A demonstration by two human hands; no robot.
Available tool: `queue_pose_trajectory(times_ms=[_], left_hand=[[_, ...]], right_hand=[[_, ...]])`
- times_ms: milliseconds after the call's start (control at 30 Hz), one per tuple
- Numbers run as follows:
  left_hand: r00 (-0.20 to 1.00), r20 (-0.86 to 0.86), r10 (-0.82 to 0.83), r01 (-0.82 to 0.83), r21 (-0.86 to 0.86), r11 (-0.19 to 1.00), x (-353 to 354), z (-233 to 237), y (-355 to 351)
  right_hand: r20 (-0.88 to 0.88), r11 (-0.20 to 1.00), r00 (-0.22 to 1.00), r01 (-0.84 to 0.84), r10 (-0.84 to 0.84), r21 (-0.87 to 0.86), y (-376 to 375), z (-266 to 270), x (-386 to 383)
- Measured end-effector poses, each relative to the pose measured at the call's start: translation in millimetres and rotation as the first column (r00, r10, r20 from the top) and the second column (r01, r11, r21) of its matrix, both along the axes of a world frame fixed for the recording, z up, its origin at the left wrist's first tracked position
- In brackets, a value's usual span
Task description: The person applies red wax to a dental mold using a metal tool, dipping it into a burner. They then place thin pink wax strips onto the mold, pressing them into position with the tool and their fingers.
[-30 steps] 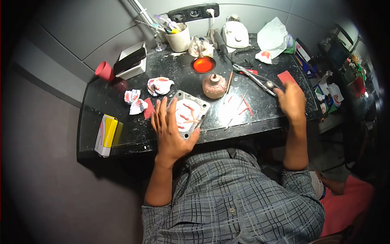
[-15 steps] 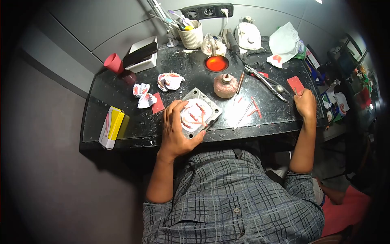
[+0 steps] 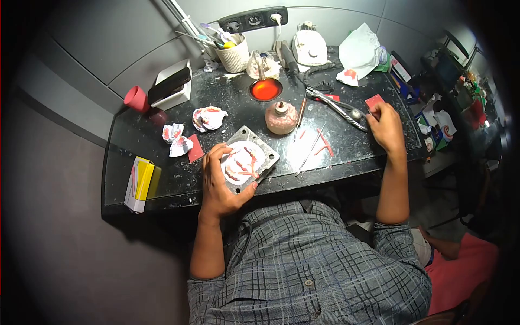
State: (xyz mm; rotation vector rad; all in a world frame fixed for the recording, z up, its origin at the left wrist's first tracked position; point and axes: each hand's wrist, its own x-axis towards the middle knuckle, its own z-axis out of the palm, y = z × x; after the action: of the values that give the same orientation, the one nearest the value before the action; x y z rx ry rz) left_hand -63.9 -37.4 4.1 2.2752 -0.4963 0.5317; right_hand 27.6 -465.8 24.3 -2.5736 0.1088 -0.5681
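Observation:
My left hand (image 3: 219, 187) is wrapped round a square metal flask (image 3: 269, 155) with holes at its corners, near the front edge of the dark table. In the flask sits white plaster (image 3: 244, 160) bearing a dental arch and reddish wax strips. Off to the right, my right hand (image 3: 388, 130) has its fingers bent and closed at the near edge of a red wax sheet (image 3: 373, 101); the fingertips are partly hidden. Left of that hand lie pliers (image 3: 338, 110), and closer in are thin red wax strips (image 3: 325, 143) and a slim metal tool (image 3: 311, 149).
A spirit burner (image 3: 281, 118) stands mid-table before a glowing red round dish (image 3: 265, 89). Plaster casts (image 3: 208, 118), a red wax piece (image 3: 195, 148) and a yellow-white box (image 3: 140, 184) are on the left. A tool cup (image 3: 234, 56) and a white device (image 3: 310, 47) stand behind.
The view has shifted, so the table things appear further left. My right hand has moved further over the red wax sheet, covering more of it. My left hand keeps its hold on the flask.

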Motion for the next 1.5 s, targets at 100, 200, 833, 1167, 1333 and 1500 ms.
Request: queue_pose_trajectory(times_ms=[100,200,833,1167,1333,1500], left_hand=[[1.0,0.011,-0.003,0.003,-0.001,1.0,1,-1,-1],[1.0,0.01,-0.009,0.009,-0.009,1.0,1,-3,-1],[1.0,0.02,0.009,-0.01,0.033,0.999,0,-2,2],[1.0,0.016,-0.002,0.001,0.022,1.0,0,0,1],[1.0,0.007,-0.003,0.003,0.021,1.0,0,0,1],[1.0,-0.018,-0.007,0.006,-0.057,0.998,-1,-2,0]], right_hand=[[0.109,0.955,0.96,-0.271,0.259,0.12,40,9,6],[0.017,0.895,0.901,-0.433,0.434,0.104,71,22,14],[0.122,0.452,0.506,-0.837,0.854,0.31,83,45,11],[0.476,0.143,0.592,-0.711,0.65,0.689,85,70,28],[0.581,0.235,0.64,-0.748,0.503,0.62,100,57,47],[0.589,0.312,0.708,-0.704,0.39,0.638,106,49,47]])
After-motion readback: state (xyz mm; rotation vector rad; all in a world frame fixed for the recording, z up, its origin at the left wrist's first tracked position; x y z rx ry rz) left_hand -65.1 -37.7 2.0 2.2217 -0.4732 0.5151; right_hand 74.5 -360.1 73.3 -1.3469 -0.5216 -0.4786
